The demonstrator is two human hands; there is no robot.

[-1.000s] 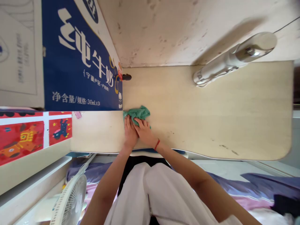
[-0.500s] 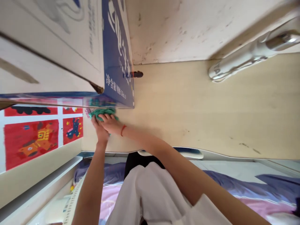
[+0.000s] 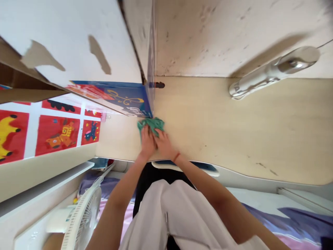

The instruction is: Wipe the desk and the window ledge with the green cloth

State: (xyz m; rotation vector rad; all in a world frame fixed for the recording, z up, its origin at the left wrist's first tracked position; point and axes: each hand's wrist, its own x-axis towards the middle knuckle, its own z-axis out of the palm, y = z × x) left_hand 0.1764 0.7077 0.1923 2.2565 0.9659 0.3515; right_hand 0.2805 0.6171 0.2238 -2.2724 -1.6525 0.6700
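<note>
Head view: green cloth (image 3: 156,122) on the desk (image 3: 197,121), left of the person's midline, toward the near side, right by the box (image 3: 127,97).
Left hand (image 3: 147,140): fingers on the cloth's near left part. Can't tell if they pinch fabric or only press.
Right hand (image 3: 165,144): beside the left hand, close together, fingers on the cloth's near right part. Grip also unclear. Red string (image 3: 176,157) at the wrist.
Box corner: cloth's far edge meets it in view; actual contact can't be told.
Box risk: a hard push far or left could jam the cloth against the cardboard, or shift the box.
Small stuff: dark object (image 3: 160,85) pokes out right of the box, far side; pink item (image 3: 103,117) sits at the desk's left end. A wide stroke could snag either.
White cylinder (image 3: 270,74): far right, well apart from the hands. Likely only at risk from a long sweep right.
Cloth risk: it's bunched, so uneven pressure could let it fold or slip from under the fingers.
Near edge: close to the wrists; pulling too far could drag cloth off the desk.
</note>
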